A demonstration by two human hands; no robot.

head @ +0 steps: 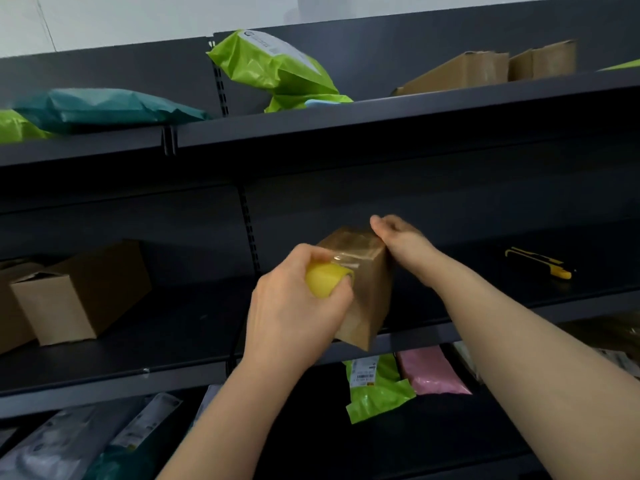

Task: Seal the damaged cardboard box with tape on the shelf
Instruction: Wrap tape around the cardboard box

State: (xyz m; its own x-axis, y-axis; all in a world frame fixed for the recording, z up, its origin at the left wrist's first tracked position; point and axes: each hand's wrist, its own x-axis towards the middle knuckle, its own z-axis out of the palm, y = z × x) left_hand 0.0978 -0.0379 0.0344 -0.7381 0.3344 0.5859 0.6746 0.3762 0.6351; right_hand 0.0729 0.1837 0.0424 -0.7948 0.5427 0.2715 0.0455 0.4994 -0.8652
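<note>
Head view, left to right: an open brown carton (pixel 83 292) sits at the left of the dark middle shelf (pixel 180 327). Near the centre, the left hand (pixel 298 317) grips a yellow tape roll (pixel 327 278), fingers and thumb curled round it, held against the near top edge of the cardboard box (pixel 367 299). This box stands upright at the shelf's near edge. A clear tape strip (pixel 349 258) runs from the roll across the box top. The right hand (pixel 403 244) rests on the box's far right top edge, thumb along that edge. Its fingers are hidden behind the box, so its grip cannot be told. Well apart to the right, 1 yellow-and-black utility knife (pixel 538 263) lies on the same shelf.
</note>
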